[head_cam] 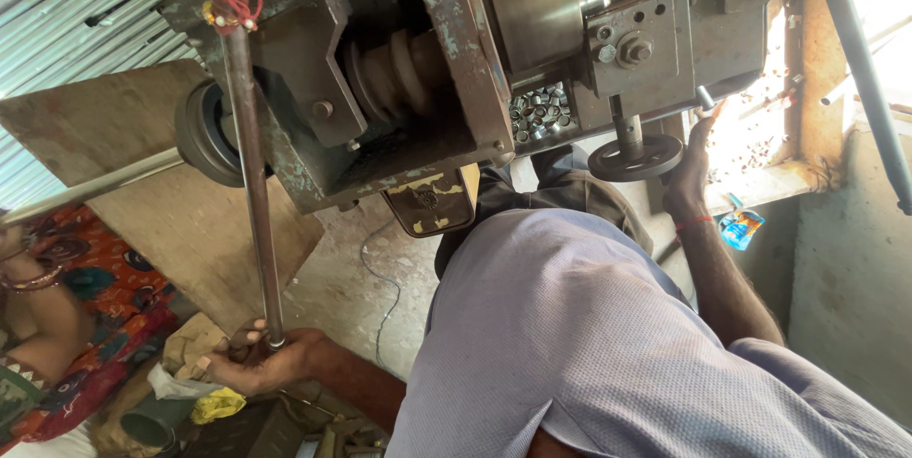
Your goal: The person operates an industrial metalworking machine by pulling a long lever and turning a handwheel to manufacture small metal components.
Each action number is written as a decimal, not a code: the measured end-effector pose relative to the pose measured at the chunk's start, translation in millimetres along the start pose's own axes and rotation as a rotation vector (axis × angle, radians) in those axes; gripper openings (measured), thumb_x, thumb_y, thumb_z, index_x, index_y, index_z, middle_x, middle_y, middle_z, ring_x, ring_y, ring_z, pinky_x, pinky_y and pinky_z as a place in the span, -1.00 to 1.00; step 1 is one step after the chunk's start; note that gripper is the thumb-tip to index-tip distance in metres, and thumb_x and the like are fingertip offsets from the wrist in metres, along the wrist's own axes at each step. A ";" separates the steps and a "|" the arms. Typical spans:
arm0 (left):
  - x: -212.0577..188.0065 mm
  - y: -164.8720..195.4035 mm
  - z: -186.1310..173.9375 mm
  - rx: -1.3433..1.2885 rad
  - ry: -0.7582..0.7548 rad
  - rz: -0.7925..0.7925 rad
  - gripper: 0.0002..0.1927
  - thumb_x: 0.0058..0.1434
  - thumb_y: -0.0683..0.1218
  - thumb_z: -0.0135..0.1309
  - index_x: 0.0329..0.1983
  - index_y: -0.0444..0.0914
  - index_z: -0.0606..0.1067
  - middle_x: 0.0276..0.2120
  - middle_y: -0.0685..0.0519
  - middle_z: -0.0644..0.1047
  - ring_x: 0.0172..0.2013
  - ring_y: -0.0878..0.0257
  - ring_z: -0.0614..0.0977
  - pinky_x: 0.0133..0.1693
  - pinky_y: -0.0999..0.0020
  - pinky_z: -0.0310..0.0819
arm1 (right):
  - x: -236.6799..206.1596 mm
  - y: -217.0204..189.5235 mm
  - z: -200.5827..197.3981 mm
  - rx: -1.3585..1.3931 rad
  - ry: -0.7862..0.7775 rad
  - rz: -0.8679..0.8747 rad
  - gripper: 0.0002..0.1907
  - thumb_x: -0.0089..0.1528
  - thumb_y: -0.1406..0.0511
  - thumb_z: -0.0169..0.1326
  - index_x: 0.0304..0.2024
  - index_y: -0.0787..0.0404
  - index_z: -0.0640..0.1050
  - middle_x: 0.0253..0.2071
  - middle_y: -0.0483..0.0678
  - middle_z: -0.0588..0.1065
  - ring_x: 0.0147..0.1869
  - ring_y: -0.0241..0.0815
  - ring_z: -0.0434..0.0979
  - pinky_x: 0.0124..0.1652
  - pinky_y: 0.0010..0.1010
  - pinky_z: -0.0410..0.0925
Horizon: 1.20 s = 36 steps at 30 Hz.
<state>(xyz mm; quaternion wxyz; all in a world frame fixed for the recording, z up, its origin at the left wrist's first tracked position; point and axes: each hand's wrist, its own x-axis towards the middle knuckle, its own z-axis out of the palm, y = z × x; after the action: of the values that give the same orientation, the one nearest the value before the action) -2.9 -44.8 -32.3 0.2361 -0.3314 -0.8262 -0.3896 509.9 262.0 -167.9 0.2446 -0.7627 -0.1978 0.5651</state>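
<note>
Hands | my left (252, 363) grips rod (252, 182) end | my right (692, 159) holds handwheel (635, 158) on lathe (456, 59)

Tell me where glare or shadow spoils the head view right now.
Head view: daylight blows out the window ledge beside the right hand on the round black handwheel; the left hand gripping the long rusty steel rod sits in dim shade; the image is sharp overall.
</note>
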 end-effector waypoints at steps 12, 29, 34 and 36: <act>-0.9 -1.5 0.1 -0.030 0.028 -0.017 -0.60 0.65 -0.03 -0.31 0.44 -0.28 0.26 0.05 -0.03 0.36 -0.28 0.29 0.46 -0.37 0.52 0.40 | -10.2 -5.9 -9.9 0.022 -0.219 0.023 -0.02 0.34 -0.33 -0.47 0.07 0.35 0.56 -0.20 -0.07 0.64 -0.18 -0.35 0.53 -0.18 -0.59 0.34; 16.1 33.2 4.5 0.324 -0.058 0.274 -0.42 0.59 0.00 0.00 0.50 -0.31 0.08 0.15 -0.15 0.34 -0.22 0.17 0.48 -0.31 0.34 0.41 | -25.6 -5.0 -22.8 -0.929 -0.645 -0.054 -0.65 0.37 0.16 -0.12 0.06 0.05 0.62 -0.04 0.02 0.63 -0.03 -0.08 0.62 0.00 -0.17 0.38; 3.0 42.3 2.7 0.315 -0.014 0.158 -0.40 0.63 0.02 0.05 0.48 -0.36 0.08 0.09 -0.16 0.40 -0.14 0.13 0.55 -0.27 0.36 0.48 | -11.5 6.3 18.9 -1.189 -0.700 -0.494 -0.69 0.36 0.14 -0.03 -0.05 0.16 0.63 -0.08 0.00 0.59 -0.03 -0.09 0.57 0.00 -0.26 0.48; -6.6 52.1 -1.1 0.405 -0.010 0.229 -0.36 0.60 0.06 0.02 0.50 -0.36 0.07 0.05 -0.10 0.43 -0.06 0.08 0.61 -0.16 0.32 0.64 | -1.2 -3.6 10.8 -1.122 -0.553 -0.491 -0.65 0.29 0.17 0.03 0.04 0.20 0.58 -0.01 0.07 0.57 0.01 -0.01 0.58 -0.06 -0.16 0.44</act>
<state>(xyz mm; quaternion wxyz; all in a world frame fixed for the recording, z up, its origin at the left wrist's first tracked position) 39.8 -23.2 -10.6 0.3362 -0.3707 -0.8458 -0.1848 499.1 265.7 -167.4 -0.1272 -0.5344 -0.6845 0.4792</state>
